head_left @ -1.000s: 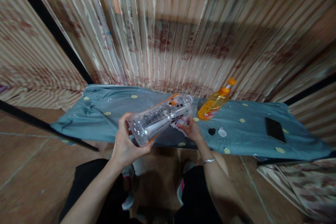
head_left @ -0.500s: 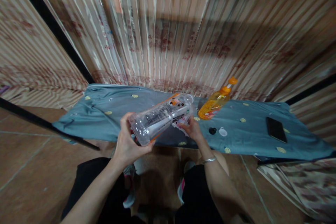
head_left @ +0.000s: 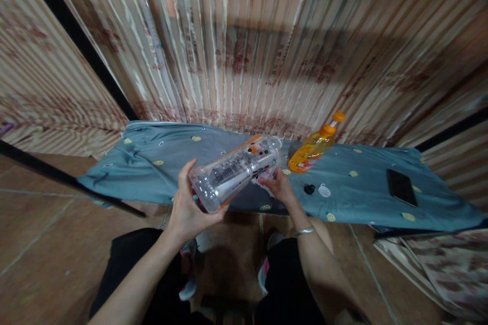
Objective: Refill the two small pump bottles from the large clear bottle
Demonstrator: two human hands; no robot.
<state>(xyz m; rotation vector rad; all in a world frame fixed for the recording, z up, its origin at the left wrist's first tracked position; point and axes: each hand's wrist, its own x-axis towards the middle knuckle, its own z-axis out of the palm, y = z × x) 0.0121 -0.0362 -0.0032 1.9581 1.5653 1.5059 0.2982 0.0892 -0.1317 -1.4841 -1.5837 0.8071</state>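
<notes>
My left hand (head_left: pixel 186 208) is wrapped round the base of a clear plastic bottle (head_left: pixel 236 170) with an orange and white label. The bottle is tipped on its side, its neck pointing away over the table. My right hand (head_left: pixel 278 185) is under the bottle's far end, its fingers closed on a small white and pink packet (head_left: pixel 264 182) just above the teal cloth (head_left: pixel 152 162) that covers the table. A silver bangle sits on my right wrist.
An orange pump bottle (head_left: pixel 314 147) stands behind my right hand. A small black cap (head_left: pixel 309 189) and a white cap (head_left: pixel 324 191) lie beside it. A black phone (head_left: pixel 401 187) rests at the right. Striped curtains hang behind; a tiled floor lies below.
Almost nothing has moved. My left hand has shifted the bottle's base slightly to the right, and my right hand has stayed at the packet.
</notes>
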